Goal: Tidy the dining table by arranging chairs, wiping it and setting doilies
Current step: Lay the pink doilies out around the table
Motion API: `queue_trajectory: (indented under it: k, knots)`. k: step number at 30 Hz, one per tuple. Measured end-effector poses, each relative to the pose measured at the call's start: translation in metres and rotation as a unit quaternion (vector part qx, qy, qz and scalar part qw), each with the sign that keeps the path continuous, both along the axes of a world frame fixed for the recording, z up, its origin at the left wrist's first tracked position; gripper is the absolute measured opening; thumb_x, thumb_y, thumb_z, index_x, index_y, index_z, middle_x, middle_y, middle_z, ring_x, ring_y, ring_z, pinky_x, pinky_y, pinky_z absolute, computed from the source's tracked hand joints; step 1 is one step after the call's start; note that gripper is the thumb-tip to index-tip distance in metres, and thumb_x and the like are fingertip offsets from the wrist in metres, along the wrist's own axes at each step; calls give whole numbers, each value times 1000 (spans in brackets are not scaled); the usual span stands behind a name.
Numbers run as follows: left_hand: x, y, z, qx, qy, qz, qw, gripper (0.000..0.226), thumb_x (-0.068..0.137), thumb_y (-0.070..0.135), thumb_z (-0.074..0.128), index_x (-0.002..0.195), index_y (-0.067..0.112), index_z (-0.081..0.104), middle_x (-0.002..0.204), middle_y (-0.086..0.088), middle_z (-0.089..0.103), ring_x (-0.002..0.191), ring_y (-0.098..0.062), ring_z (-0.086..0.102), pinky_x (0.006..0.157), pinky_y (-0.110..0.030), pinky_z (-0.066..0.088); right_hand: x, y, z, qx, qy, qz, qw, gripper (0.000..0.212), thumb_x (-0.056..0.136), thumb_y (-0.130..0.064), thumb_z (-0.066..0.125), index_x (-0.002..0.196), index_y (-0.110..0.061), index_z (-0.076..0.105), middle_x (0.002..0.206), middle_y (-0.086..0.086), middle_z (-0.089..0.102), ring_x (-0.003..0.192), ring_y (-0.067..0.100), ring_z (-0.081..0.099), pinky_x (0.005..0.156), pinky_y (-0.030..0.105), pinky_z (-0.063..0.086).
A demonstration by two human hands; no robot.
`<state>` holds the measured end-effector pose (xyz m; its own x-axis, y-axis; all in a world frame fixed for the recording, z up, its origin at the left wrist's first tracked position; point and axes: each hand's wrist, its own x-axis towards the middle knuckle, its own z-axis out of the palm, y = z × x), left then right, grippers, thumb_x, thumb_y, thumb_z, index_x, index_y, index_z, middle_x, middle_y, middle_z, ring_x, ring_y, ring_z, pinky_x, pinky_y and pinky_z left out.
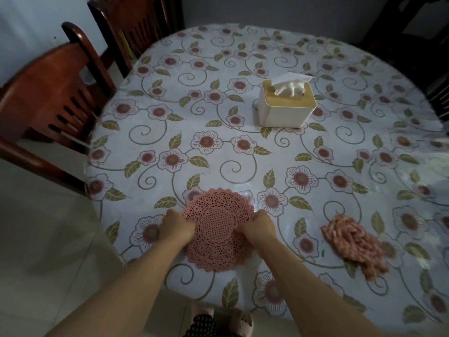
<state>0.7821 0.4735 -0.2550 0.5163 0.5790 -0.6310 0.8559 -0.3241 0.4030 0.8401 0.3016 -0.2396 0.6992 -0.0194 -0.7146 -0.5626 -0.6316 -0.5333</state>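
Note:
A stack of pink lace doilies point(216, 229) lies near the front edge of the round dining table point(243, 154), which wears a floral cloth. My left hand point(178, 227) grips the stack's left edge and my right hand point(258, 227) grips its right edge. A crumpled pink-and-white wiping cloth point(354, 244) rests on the table to the right of the doilies. Two dark wooden chairs stand at the table's left side, one near point(48, 93) and one farther back point(136, 25).
A white tissue box point(286, 105) with a wooden lid stands right of the table's middle. Dark furniture point(418, 40) crowds the far right corner. Pale tiled floor point(48, 239) lies to the left. My feet point(218, 322) show below the table edge.

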Motion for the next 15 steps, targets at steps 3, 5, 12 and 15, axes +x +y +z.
queue_trajectory:
  k: [3,5,12,15]
  knots:
    - [1,-3,-1,-36,-10,21,999,53,76,26,67,117,-3,52,104,-17,67,88,-30,65,65,-34,49,2,-9,2,26,-25,19,999,26,81,-3,58,103,-8,46,83,4,53,71,16,52,55,29,45]
    - [4,-3,0,-49,-7,32,998,57,76,26,69,120,-5,50,108,-20,65,92,-32,65,70,-36,50,4,-14,11,45,-44,43,997,36,81,0,56,112,-15,46,88,3,57,76,19,56,57,29,47]
    - [46,-23,55,-87,-75,16,993,53,82,20,67,124,-2,42,119,-16,58,106,-34,58,85,-38,49,41,-42,70,131,-133,23,982,43,81,8,57,111,-23,53,97,3,66,90,20,63,79,38,56]
    - [68,-30,84,-106,-118,-30,987,40,84,25,65,116,6,50,110,-11,60,101,-31,59,87,-39,50,56,-58,99,182,-143,-9,973,42,85,10,56,114,-20,53,94,3,65,83,16,63,66,24,55]
